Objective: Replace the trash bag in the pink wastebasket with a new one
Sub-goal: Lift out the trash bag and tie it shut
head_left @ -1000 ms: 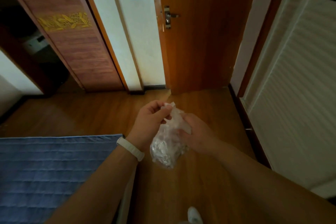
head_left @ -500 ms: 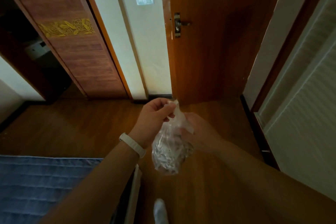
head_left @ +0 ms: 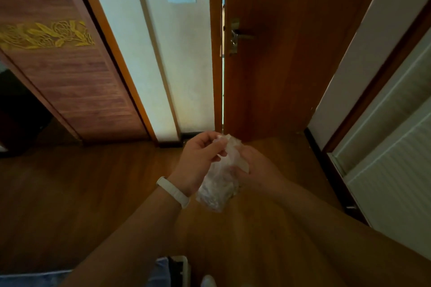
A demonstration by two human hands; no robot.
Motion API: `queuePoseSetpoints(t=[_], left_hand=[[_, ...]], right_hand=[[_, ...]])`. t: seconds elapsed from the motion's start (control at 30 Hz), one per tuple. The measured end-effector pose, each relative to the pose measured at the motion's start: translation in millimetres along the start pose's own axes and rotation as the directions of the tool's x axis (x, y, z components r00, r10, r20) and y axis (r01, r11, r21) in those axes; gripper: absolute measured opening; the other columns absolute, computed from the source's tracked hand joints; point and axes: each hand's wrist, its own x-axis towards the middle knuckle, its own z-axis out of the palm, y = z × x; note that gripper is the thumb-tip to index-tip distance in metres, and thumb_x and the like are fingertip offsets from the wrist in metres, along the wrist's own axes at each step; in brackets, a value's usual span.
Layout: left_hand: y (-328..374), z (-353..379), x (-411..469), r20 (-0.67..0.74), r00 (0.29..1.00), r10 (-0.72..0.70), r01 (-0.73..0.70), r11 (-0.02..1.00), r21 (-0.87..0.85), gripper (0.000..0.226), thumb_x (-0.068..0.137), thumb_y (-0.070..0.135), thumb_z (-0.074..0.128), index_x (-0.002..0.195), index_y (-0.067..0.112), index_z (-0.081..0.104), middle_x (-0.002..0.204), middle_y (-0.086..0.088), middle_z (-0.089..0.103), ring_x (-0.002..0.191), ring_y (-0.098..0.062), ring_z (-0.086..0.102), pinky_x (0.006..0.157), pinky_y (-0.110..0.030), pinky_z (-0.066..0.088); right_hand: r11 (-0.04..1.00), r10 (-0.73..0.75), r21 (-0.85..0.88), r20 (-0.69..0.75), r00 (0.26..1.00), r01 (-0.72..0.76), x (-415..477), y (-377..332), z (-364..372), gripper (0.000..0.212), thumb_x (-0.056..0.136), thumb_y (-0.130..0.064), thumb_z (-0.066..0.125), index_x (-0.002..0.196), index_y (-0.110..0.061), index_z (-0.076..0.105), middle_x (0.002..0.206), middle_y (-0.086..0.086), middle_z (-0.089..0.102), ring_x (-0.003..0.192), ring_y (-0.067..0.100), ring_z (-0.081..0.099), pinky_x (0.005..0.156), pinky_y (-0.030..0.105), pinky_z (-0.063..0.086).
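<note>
Both hands hold a clear bag [head_left: 218, 190] between them — left hand [head_left: 198, 161] pinches its top edge, right hand [head_left: 256, 170] clamps its side, the bulk hanging below the fingers

Head-worn view, forward and down, close above hands [head_left: 224, 165].

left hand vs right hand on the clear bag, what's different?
The left hand pinches the top of the clear crumpled plastic bag with its fingers; the right hand grips the bag lower, at its side. The left hand's wrist carries a white wristband; the right hand's wrist is bare. The left hand sits slightly higher than the right hand. Both are closed on the same bag, held above the wooden floor.
</note>
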Motion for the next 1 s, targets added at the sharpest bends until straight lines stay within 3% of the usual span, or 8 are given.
queuePoseSetpoints(t=[0.2, 0.33, 0.47, 0.63, 0.73, 0.8, 0.93, 1.0], left_hand=[[14, -54, 65, -0.020, 1.000, 0.021, -0.022, 0.999, -0.024, 0.015, 0.093, 0.020, 0.061, 0.099, 0.010, 0.070, 0.084, -0.004, 0.068, 0.078, -0.017, 0.064, 0.081, -0.036, 0.052], [16, -85, 103, -0.026, 1.000, 0.007, -0.007, 1.000, -0.026, 0.014, 0.093, 0.021, 0.061, 0.098, 0.012, 0.070, 0.083, -0.005, 0.068, 0.075, -0.015, 0.063, 0.082, -0.036, 0.053], [15, -108, 147, -0.031, 0.999, -0.018, 0.015, 0.996, -0.088, 0.010, 0.092, 0.018, 0.062, 0.089, 0.016, 0.072, 0.081, -0.004, 0.067, 0.075, -0.016, 0.062, 0.077, -0.033, 0.050], [15, -134, 221, -0.070, 0.997, 0.008, -0.014, 0.996, -0.091, 0.012, 0.090, 0.017, 0.065, 0.082, 0.021, 0.072, 0.077, -0.002, 0.066, 0.072, -0.014, 0.062, 0.068, -0.027, 0.048], [15, -148, 273, -0.103, 0.995, -0.005, -0.007, 0.994, -0.113, 0.012, 0.089, 0.015, 0.065, 0.080, 0.021, 0.071, 0.075, -0.001, 0.065, 0.069, -0.013, 0.061, 0.064, -0.024, 0.047], [16, -153, 306, -0.101, 0.994, -0.034, 0.021, 0.991, -0.131, 0.011, 0.089, 0.013, 0.066, 0.080, 0.018, 0.070, 0.076, -0.004, 0.065, 0.070, -0.015, 0.061, 0.066, -0.026, 0.048], [19, -161, 367, -0.119, 0.991, -0.062, 0.047, 0.991, -0.128, 0.005, 0.088, 0.011, 0.067, 0.085, 0.013, 0.070, 0.079, -0.009, 0.066, 0.072, -0.020, 0.062, 0.076, -0.037, 0.050], [20, -164, 395, -0.151, 0.987, -0.049, 0.041, 0.997, -0.061, 0.005, 0.089, 0.011, 0.065, 0.091, 0.008, 0.068, 0.078, -0.007, 0.067, 0.072, -0.018, 0.063, 0.076, -0.036, 0.050]], right_hand=[[0.999, -0.009, -0.043, -0.033, 0.999, 0.007, 79, -18, 17, 0.068, 0.084, -0.074, 0.035, 0.134, -0.030, 0.049, 0.134, -0.004, 0.053, 0.118, 0.017, 0.054, 0.096, 0.044, 0.049], [1.000, -0.030, 0.000, 0.009, 1.000, 0.030, 130, -25, 30, 0.054, 0.085, -0.078, 0.035, 0.124, -0.042, 0.049, 0.125, -0.014, 0.055, 0.112, 0.009, 0.055, 0.093, 0.040, 0.052], [0.999, 0.027, 0.044, 0.060, 0.998, -0.030, 184, -13, 45, 0.033, 0.096, -0.051, 0.050, 0.123, -0.032, 0.052, 0.116, -0.019, 0.053, 0.106, 0.002, 0.054, 0.093, 0.028, 0.049], [0.996, -0.039, 0.085, 0.053, 0.998, 0.035, 258, -10, 46, 0.032, 0.093, -0.054, 0.052, 0.121, -0.039, 0.049, 0.118, -0.017, 0.052, 0.108, 0.005, 0.052, 0.095, 0.032, 0.046], [0.994, -0.073, 0.082, 0.105, 0.992, 0.065, 312, -9, 35, 0.035, 0.096, -0.049, 0.053, 0.125, -0.031, 0.053, 0.118, -0.014, 0.056, 0.110, 0.011, 0.056, 0.095, 0.036, 0.049], [0.995, -0.079, 0.066, 0.127, 0.989, 0.071, 346, -6, 24, 0.032, 0.096, -0.045, 0.053, 0.125, -0.029, 0.052, 0.114, -0.012, 0.054, 0.105, 0.011, 0.056, 0.093, 0.035, 0.049], [0.996, -0.088, 0.024, 0.162, 0.983, 0.086, 412, 16, 10, 0.045, 0.093, -0.048, 0.055, 0.134, -0.031, 0.046, 0.129, -0.006, 0.053, 0.115, 0.014, 0.053, 0.096, 0.038, 0.048], [0.996, -0.092, -0.004, 0.174, 0.980, 0.094, 445, 35, 7, 0.049, 0.091, -0.053, 0.053, 0.136, -0.036, 0.043, 0.132, -0.008, 0.050, 0.117, 0.014, 0.051, 0.097, 0.041, 0.048]])
